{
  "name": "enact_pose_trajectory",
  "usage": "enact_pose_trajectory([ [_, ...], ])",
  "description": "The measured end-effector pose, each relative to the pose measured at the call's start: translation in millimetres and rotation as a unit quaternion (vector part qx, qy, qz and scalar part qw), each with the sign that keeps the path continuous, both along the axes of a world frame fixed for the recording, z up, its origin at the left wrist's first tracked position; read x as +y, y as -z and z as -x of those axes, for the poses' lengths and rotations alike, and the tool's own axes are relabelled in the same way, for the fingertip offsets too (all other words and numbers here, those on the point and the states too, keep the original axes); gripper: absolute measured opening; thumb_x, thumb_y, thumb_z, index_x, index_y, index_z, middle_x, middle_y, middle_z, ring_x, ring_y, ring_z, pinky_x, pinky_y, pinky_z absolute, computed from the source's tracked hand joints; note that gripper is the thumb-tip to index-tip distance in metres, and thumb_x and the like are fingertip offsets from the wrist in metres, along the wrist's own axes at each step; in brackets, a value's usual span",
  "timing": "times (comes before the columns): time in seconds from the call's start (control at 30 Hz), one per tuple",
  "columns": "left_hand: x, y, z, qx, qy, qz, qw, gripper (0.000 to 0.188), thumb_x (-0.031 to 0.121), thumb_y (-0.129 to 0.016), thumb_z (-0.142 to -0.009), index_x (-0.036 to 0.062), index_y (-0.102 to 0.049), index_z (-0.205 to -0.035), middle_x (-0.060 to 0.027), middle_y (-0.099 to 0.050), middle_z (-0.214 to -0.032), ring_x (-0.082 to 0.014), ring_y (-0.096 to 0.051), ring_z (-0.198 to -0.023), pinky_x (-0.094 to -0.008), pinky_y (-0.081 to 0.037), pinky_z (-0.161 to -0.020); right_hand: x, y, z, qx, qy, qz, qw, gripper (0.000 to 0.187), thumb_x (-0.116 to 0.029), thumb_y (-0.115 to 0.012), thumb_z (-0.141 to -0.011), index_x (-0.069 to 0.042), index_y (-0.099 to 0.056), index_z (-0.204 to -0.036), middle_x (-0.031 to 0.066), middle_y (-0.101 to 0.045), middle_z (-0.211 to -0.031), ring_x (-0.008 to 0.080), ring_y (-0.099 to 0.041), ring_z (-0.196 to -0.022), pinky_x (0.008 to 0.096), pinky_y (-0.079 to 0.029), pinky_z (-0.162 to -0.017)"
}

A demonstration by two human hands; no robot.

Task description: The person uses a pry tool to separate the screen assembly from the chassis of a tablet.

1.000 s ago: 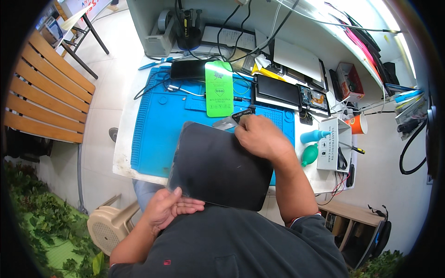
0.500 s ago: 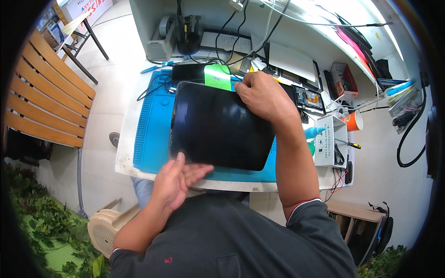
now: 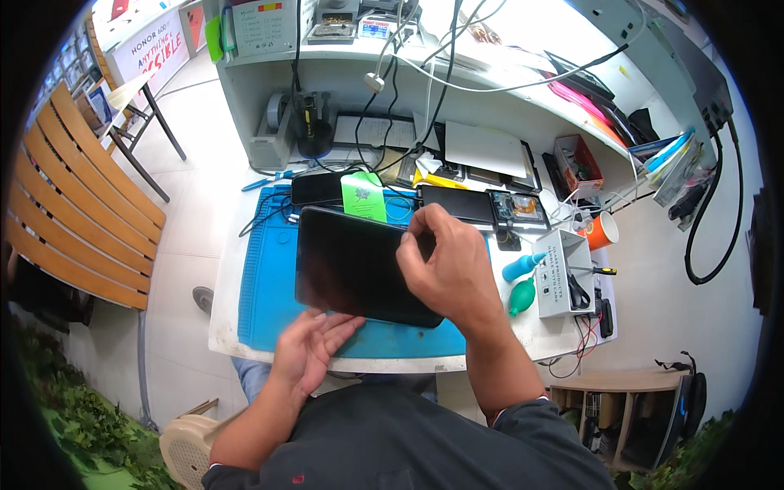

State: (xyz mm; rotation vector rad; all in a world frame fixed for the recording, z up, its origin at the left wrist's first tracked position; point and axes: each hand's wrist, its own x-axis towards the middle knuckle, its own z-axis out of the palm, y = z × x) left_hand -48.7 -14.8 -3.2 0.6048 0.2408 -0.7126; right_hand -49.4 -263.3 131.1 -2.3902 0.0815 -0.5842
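A black tablet (image 3: 359,269) is tilted above a blue work mat (image 3: 265,318), its glossy dark face toward me. My left hand (image 3: 314,343) is palm up at the near left edge of the tablet, thumb by the corner and fingers stretched along and partly under that edge. At the far right edge, my right hand (image 3: 449,261) is closed in a pinch on the tablet; its fingertips are partly hidden. Behind the tablet lie a bright green note (image 3: 363,196) and a dark phone-like device (image 3: 317,189).
Right of the mat stand a light-blue squeeze bottle (image 3: 523,265), a green air blower (image 3: 522,297), a white box (image 3: 559,278) with tools and an orange cup (image 3: 602,230). An opened device (image 3: 520,208) lies farther back. Cables (image 3: 396,106) hang from the shelf.
The view has shifted, showing more of the upper shelf. The tablet tilts more steeply and looks narrower. My right hand has turned on its edge; my left stays at the near edge.
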Motion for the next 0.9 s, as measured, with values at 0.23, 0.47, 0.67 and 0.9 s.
enact_pose_trajectory([
  [0.23, -15, -18, 20, 0.018, -0.04, 0.003, 0.999, 0.041, 0.009, -0.054, -0.104, -0.011, -0.056, -0.139, -0.0359, -0.062, -0.148, -0.0499, -0.059, -0.147, -0.0508, -0.051, -0.128, 13, 2, 31, -0.058, -0.015, 0.037, 0.997, 0.022, 0.001, -0.067, -0.082, 0.003, -0.063, -0.104, 0.0203, -0.067, -0.088, 0.0416, -0.067, -0.084, 0.0525, -0.053, -0.081],
  [0.47, -5, -23, 5, 0.026, 0.019, -0.029, 0.999, 0.042, 0.009, -0.057, -0.105, -0.011, -0.057, -0.141, -0.0264, -0.066, -0.146, -0.0411, -0.066, -0.139, -0.0471, -0.053, -0.124, 23, 11, 49, -0.121, -0.025, 0.079, 0.989, 0.025, 0.003, -0.067, -0.08, 0.002, -0.064, -0.104, 0.0173, -0.066, -0.093, 0.0384, -0.065, -0.089, 0.0499, -0.049, -0.085],
  [0.67, 0, -33, -11, 0.056, 0.042, -0.068, 0.995, 0.043, 0.009, -0.055, -0.105, -0.0165, -0.053, -0.14, -0.0356, -0.06, -0.149, -0.0477, -0.064, -0.141, -0.0466, -0.059, -0.119, 31, 17, 51, -0.145, -0.032, 0.083, 0.985, 0.026, 0.003, -0.069, -0.079, 0.002, -0.066, -0.105, 0.0165, -0.066, -0.092, 0.0372, -0.065, -0.09, 0.0486, -0.048, -0.084],
  [0.9, 14, -55, -4, -0.107, 0.161, -0.208, 0.959, 0.04, 0.012, -0.068, -0.103, -0.0085, -0.064, -0.137, -0.0257, -0.076, -0.128, -0.0365, -0.076, -0.122, -0.0393, -0.064, -0.103, 33, 24, 50, -0.141, -0.03, 0.107, 0.984, 0.031, 0.003, -0.071, -0.079, 0.002, -0.066, -0.11, 0.0166, -0.067, -0.094, 0.0363, -0.065, -0.091, 0.0473, -0.048, -0.085],
])
